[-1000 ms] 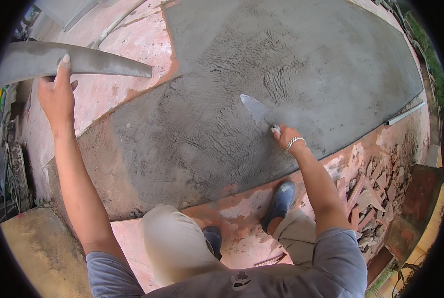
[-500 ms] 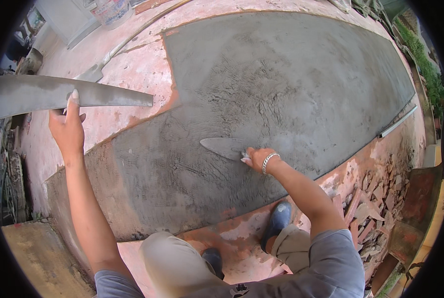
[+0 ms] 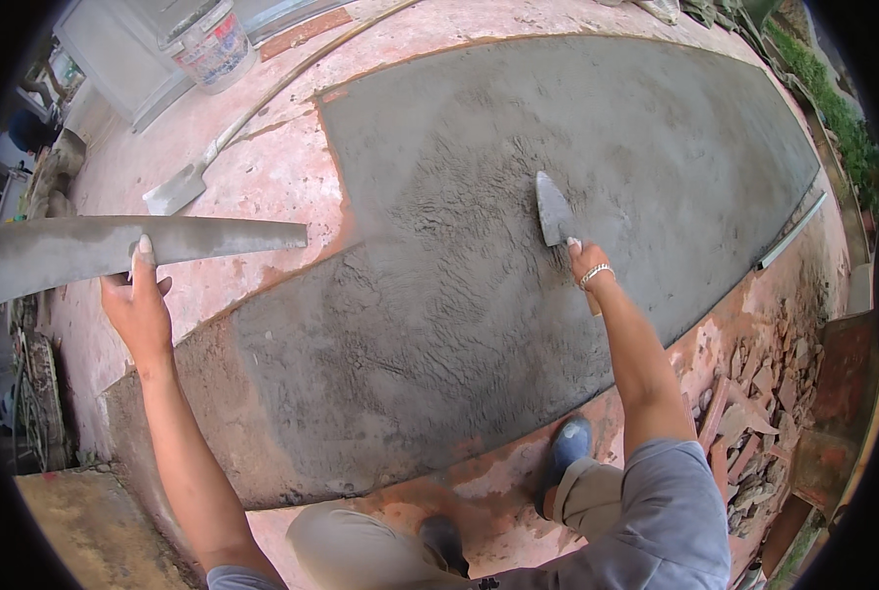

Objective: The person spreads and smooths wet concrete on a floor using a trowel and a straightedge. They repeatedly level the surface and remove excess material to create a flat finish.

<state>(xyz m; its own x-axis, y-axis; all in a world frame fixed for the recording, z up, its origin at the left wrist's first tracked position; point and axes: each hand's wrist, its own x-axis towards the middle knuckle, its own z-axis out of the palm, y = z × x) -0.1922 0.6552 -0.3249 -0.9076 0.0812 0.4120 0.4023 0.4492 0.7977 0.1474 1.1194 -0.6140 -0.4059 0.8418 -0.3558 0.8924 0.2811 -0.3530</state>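
Note:
Wet grey mortar covers a broad patch of ground, ridged in the middle and smoother toward the far right. My right hand grips the handle of a pointed trowel, whose blade points away from me over the ridged part. At the left my left hand is closed on a long grey straightedge board, thumb on its face. The board is held up over the pink ground beside the mortar, and its left end runs out of view.
A long-handled shovel lies on the pink ground at the far left, near a white bucket. Broken tile pieces are heaped at the right. A thin metal strip rests along the mortar's right edge. My blue shoes stand at the near edge.
My right hand and the trowel have moved away from me and to the right, with the blade turned from pointing left to pointing forward. The left hand still holds the board, now lower in view.

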